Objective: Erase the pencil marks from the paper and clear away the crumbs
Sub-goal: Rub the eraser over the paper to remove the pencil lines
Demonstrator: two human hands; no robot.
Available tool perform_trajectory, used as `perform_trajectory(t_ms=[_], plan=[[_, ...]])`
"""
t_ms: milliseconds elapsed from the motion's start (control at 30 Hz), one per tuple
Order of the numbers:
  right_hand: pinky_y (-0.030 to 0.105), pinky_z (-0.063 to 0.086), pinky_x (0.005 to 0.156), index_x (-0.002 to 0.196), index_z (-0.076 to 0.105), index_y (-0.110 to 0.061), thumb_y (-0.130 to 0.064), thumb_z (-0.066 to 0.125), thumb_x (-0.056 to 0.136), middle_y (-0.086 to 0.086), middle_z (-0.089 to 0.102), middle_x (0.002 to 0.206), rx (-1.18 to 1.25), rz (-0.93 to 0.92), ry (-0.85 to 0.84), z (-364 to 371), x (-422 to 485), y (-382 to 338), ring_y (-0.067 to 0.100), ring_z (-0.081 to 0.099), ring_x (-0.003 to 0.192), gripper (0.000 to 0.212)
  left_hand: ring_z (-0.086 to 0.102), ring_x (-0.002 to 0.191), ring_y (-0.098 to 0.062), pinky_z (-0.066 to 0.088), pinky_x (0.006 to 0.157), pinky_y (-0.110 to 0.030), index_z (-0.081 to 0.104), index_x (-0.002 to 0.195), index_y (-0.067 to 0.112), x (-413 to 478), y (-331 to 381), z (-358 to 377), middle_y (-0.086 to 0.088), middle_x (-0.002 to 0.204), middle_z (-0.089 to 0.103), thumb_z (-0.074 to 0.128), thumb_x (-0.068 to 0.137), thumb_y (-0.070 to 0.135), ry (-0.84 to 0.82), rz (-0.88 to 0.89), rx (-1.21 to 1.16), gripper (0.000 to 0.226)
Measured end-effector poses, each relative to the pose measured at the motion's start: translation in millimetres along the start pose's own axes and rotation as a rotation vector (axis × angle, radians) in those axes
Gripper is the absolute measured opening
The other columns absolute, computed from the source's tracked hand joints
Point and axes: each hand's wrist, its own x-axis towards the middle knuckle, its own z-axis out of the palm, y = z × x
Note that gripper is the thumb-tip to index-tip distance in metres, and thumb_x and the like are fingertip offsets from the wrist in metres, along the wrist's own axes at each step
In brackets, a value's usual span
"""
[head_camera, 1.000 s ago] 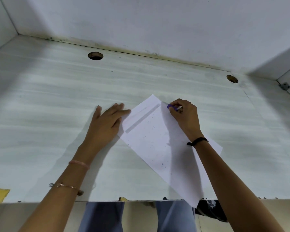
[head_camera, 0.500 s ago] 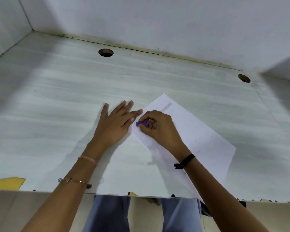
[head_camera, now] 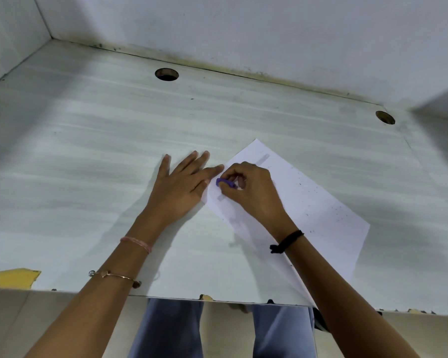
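Your right hand (head_camera: 251, 192) pinched the small purple eraser (head_camera: 225, 182) on the white paper sheet's (head_camera: 321, 210) left edge; your flat, open left hand (head_camera: 184, 184) pinned that edge. Pale wooden desk (head_camera: 88, 156) lay open leftward.

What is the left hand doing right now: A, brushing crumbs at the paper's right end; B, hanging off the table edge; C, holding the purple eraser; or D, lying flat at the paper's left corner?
D: the left hand lies flat, fingers spread, at the left corner of the paper, while the right hand grips the purple eraser.
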Motion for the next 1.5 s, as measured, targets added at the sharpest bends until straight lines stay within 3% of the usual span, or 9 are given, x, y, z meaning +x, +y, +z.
perform_trajectory(t_ms=[367,500,633,767,900,1067,1233,1400,1500], plan=[[0.013,0.035,0.062,0.078,0.072,-0.022,-0.019,0.073,0.074,-0.013,0.065,0.071,0.002,-0.038,-0.103,8.7,-6.0,-4.2,0.001,0.052,0.065,0.005,-0.001,0.145,0.001,-0.007,0.117,-0.045,0.018,0.140,0.058,0.4,-1.0,-6.1,0.021,0.158,0.006,0.022,0.102,0.036,-0.072,-0.002,-0.009,0.044],[0.012,0.036,0.060,0.078,0.072,-0.016,-0.013,0.072,0.074,-0.011,0.064,0.071,0.019,0.018,0.021,6.5,0.2,-2.0,-0.002,0.053,0.065,0.005,0.002,0.145,0.001,-0.004,0.117,-0.046,0.018,0.139,0.059,0.0,-2.4,-4.1,0.021,0.158,0.008,0.015,0.102,0.042,-0.032,0.007,0.000,0.041],[0.014,0.035,0.064,0.079,0.072,-0.023,-0.020,0.073,0.074,-0.016,0.065,0.072,-0.009,-0.048,-0.087,8.3,-10.1,-4.3,-0.001,0.053,0.067,0.005,0.001,0.145,0.001,-0.005,0.117,-0.047,0.018,0.140,0.059,0.7,-3.1,-2.0,0.020,0.158,0.007,0.009,0.095,0.050,-0.051,0.012,0.005,0.046],[0.030,0.046,0.070,0.076,0.070,-0.025,-0.025,0.070,0.075,-0.015,0.067,0.074,-0.016,0.031,0.043,5.0,-2.0,1.0,-0.002,0.056,0.071,0.001,0.003,0.145,0.000,-0.004,0.117,-0.047,0.018,0.140,0.059,0.4,-3.2,-0.9,0.020,0.158,0.009,0.015,0.102,0.042,-0.020,0.003,0.019,0.042],[0.013,0.037,0.063,0.079,0.071,-0.021,-0.017,0.071,0.076,-0.015,0.062,0.070,-0.040,-0.046,-0.053,11.4,-12.6,-10.9,-0.003,0.053,0.067,0.004,0.000,0.145,0.000,-0.006,0.117,-0.048,0.016,0.140,0.059,0.8,-4.2,-0.3,0.020,0.158,0.006,0.000,0.084,0.056,-0.037,0.024,0.017,0.058],[0.020,0.039,0.063,0.078,0.071,-0.014,-0.013,0.070,0.076,-0.003,0.067,0.076,-0.010,0.061,0.095,1.8,1.8,-0.8,0.005,0.053,0.063,0.002,0.002,0.145,0.000,-0.003,0.117,-0.047,0.019,0.140,0.058,0.3,-2.6,-0.6,0.019,0.158,0.009,0.019,0.103,0.036,-0.004,0.006,0.033,0.043],[0.010,0.036,0.062,0.078,0.070,-0.017,-0.011,0.070,0.074,-0.011,0.061,0.071,-0.072,-0.079,-0.059,10.3,-15.8,-16.8,0.000,0.052,0.065,0.007,0.000,0.146,-0.001,-0.005,0.117,-0.048,0.016,0.141,0.058,0.9,-4.4,-1.0,0.019,0.158,0.006,0.013,0.095,0.048,-0.035,0.024,0.032,0.047],[0.010,0.036,0.060,0.080,0.071,-0.011,-0.012,0.072,0.076,-0.004,0.064,0.076,-0.042,0.099,0.103,-12.0,12.9,9.4,-0.002,0.052,0.065,0.004,0.003,0.145,0.000,-0.003,0.117,-0.047,0.020,0.140,0.057,-0.3,-2.3,-0.3,0.019,0.158,0.009,0.022,0.103,0.032,0.010,0.010,0.033,0.045],[0.012,0.037,0.061,0.078,0.071,-0.013,-0.013,0.071,0.076,-0.003,0.065,0.075,-0.074,0.044,0.055,-1.4,1.2,-4.3,0.002,0.052,0.063,0.002,0.001,0.145,0.000,-0.005,0.117,-0.046,0.018,0.140,0.058,0.7,-1.6,-1.3,0.020,0.158,0.008,0.020,0.103,0.032,-0.007,0.005,0.022,0.045]])
